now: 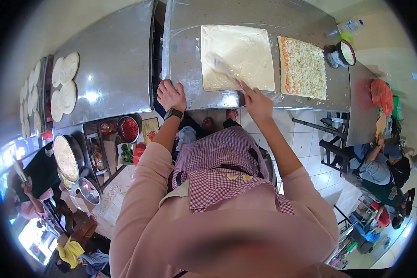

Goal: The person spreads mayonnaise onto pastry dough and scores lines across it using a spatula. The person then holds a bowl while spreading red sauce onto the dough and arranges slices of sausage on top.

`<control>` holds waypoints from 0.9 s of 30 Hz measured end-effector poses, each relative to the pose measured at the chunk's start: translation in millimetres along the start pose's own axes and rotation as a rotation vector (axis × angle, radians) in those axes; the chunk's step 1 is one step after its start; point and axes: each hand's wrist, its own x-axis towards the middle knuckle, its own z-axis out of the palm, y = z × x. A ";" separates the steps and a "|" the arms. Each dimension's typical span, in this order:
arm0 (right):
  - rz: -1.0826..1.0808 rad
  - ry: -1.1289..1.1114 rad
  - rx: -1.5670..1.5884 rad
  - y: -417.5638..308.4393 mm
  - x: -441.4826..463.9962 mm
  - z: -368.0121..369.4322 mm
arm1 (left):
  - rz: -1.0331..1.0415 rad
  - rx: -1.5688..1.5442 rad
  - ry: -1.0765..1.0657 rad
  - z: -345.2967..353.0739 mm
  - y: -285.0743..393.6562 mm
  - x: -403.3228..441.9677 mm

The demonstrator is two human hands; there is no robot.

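A large square sheet of pale dough (245, 46) lies on the steel table, its surface glossy and streaked. My right hand (258, 104) is closed around the handle of a pale-headed spreading tool (223, 66), whose head is over the dough. Motion blurs that head, so I cannot tell a brush from a spatula. At the table's near left corner rests my left hand (171, 96), with a dark watch on the wrist and its fingers bent loosely against the metal. Right of the plain sheet is a second dough sheet (303, 68), covered with orange sauce and crumbly white topping.
A bowl of white topping (346, 52) stands at the table's right end. Flat dough rounds (67, 97) lie on the left table (111, 55). Below it are a bowl of red filling (128, 129) and a large pot (69, 157). Several people are around the room.
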 end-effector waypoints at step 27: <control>0.341 -0.008 0.973 41.8 -48.6 -61.3 | -0.097 -0.009 -0.061 0.9 -3.8 6.1</control>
